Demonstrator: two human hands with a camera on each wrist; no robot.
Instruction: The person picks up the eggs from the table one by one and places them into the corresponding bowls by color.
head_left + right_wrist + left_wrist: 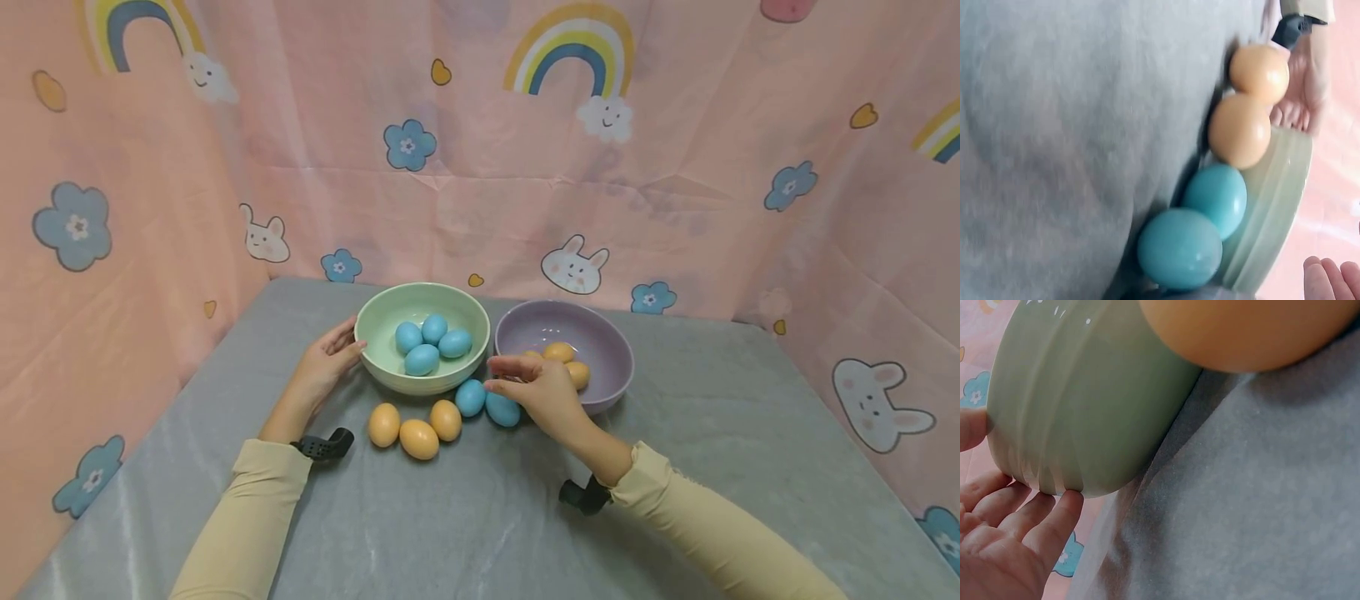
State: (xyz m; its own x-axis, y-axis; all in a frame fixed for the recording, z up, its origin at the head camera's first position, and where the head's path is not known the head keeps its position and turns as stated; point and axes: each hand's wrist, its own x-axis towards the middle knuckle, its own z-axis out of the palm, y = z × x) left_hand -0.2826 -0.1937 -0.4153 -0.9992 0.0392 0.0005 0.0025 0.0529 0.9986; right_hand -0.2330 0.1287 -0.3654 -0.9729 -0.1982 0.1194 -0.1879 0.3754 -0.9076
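Note:
My left hand (326, 358) touches the left side of the light green bowl (425, 384), thumb at its rim and fingertips on its ribbed outer wall (1079, 406). Inside lie several blue eggs (422, 360). My right hand (546, 393) hovers with fingers stretched out and nothing in them, over the near left rim of the purple bowl (611, 379). That bowl contains yellow-orange eggs (558, 352), partly hidden behind the hand. Just below the right fingertips, two blue eggs (470, 398) sit on the cloth, also seen as blue eggs (1180, 249) in the right wrist view.
Three yellow-orange eggs (419, 439) lie on the grey cloth (420, 525) in front of the green bowl, beside the blue pair. The two bowls stand close together near the back edge. A pink patterned curtain (465, 208) surrounds the table.

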